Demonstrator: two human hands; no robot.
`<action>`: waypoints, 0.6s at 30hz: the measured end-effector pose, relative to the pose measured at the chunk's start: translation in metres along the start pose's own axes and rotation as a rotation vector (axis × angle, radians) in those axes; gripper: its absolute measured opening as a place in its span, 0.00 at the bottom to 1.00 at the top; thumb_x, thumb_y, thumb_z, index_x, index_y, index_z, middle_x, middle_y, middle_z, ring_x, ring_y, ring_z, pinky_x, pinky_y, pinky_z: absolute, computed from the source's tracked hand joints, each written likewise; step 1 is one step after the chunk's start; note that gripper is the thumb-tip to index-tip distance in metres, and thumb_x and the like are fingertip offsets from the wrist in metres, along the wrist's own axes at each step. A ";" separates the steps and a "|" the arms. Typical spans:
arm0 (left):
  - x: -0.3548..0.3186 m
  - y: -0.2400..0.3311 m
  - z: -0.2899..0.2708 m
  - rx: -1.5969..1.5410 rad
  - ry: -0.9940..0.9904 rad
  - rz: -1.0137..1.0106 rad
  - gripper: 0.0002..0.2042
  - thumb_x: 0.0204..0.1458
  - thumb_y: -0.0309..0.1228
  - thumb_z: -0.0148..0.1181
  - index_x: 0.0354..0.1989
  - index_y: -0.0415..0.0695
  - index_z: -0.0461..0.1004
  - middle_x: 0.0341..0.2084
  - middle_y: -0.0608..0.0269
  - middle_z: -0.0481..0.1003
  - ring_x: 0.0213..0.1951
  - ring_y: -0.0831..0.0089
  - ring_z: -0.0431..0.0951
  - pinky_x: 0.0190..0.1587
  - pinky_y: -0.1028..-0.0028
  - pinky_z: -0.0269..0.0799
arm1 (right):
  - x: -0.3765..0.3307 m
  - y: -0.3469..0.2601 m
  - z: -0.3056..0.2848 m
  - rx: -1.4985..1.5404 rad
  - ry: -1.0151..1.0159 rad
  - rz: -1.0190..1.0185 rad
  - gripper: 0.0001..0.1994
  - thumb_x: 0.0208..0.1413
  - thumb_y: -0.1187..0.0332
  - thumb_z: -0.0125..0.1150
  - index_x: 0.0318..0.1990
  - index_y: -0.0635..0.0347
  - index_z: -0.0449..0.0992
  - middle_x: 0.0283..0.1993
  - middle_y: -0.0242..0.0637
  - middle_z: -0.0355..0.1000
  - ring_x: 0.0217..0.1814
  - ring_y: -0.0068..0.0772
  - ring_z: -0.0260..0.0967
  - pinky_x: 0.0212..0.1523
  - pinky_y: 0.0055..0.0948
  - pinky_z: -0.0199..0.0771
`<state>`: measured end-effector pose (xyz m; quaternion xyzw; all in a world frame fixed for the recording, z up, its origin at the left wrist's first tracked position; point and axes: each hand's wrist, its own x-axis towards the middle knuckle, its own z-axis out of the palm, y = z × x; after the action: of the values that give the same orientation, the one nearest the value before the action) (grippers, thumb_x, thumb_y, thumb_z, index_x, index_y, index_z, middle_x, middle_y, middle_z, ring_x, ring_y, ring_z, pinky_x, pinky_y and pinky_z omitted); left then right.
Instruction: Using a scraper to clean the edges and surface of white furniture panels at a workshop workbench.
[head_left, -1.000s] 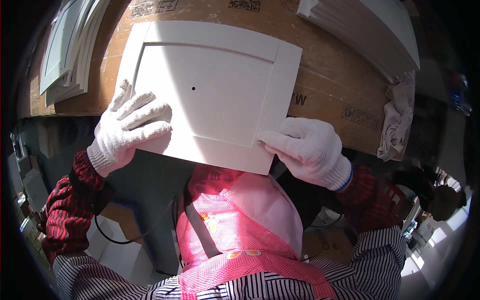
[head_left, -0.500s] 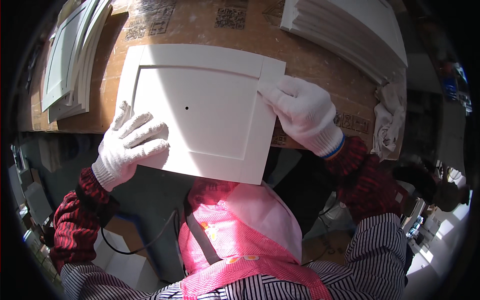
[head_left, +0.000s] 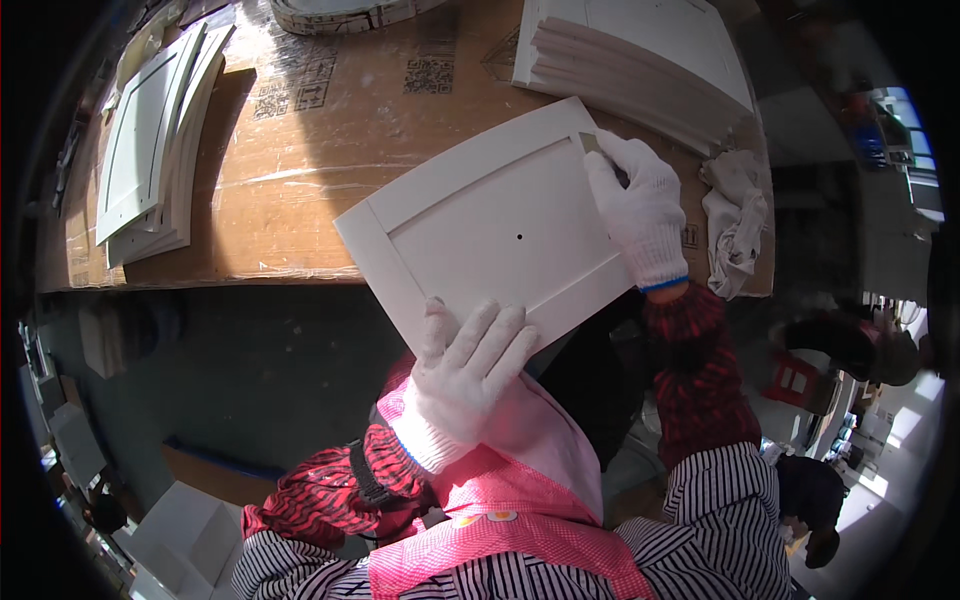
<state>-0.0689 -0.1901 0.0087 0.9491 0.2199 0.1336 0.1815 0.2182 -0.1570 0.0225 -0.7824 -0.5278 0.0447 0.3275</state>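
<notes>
Your cardboard-covered table (head_left: 300, 190) fills the upper frame. The white cabinet door panel (head_left: 490, 225) lies mid-frame, long axis rising toward upper right. Your left hand (head_left: 465, 375) presses its lower edge, fingers spread; your right hand (head_left: 640, 205) pinches a small sanding pad (head_left: 592, 143).

The panel (head_left: 500, 235) is white with a small dark centre dot, both gloves (head_left: 465, 375) are white knit, the right cuff (head_left: 664, 285) blue-edged, the sleeves (head_left: 700, 370) red-and-black patterned, the apron (head_left: 520, 520) pink, the shirt (head_left: 730, 530) black-and-white striped, and the cardboard tabletop (head_left: 300, 160) brown.
</notes>
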 end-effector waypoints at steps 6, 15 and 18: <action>0.041 -0.112 -0.031 -0.105 0.296 -0.283 0.42 0.57 0.45 0.71 0.75 0.37 0.60 0.76 0.39 0.58 0.78 0.40 0.53 0.78 0.38 0.41 | 0.050 0.026 0.040 -0.476 0.005 0.058 0.13 0.64 0.63 0.56 0.49 0.59 0.82 0.45 0.49 0.77 0.48 0.58 0.79 0.48 0.50 0.80; 0.055 -0.163 -0.025 0.248 0.037 -0.248 0.42 0.58 0.58 0.60 0.74 0.41 0.64 0.77 0.46 0.58 0.79 0.45 0.52 0.79 0.38 0.37 | -0.010 -0.092 0.092 -0.207 -0.259 -0.266 0.06 0.58 0.73 0.58 0.42 0.59 0.74 0.44 0.45 0.73 0.43 0.52 0.78 0.40 0.48 0.79; 0.061 -0.161 -0.021 0.219 0.054 -0.227 0.42 0.57 0.58 0.61 0.74 0.41 0.63 0.77 0.46 0.58 0.79 0.46 0.52 0.79 0.38 0.36 | -0.019 -0.099 0.094 -0.103 -0.287 -0.286 0.07 0.59 0.72 0.58 0.45 0.58 0.75 0.45 0.45 0.74 0.43 0.53 0.78 0.40 0.48 0.79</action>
<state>-0.0823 -0.0206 -0.0271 0.9284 0.3439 0.1127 0.0848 0.0922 -0.1071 -0.0007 -0.7008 -0.6764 0.0819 0.2114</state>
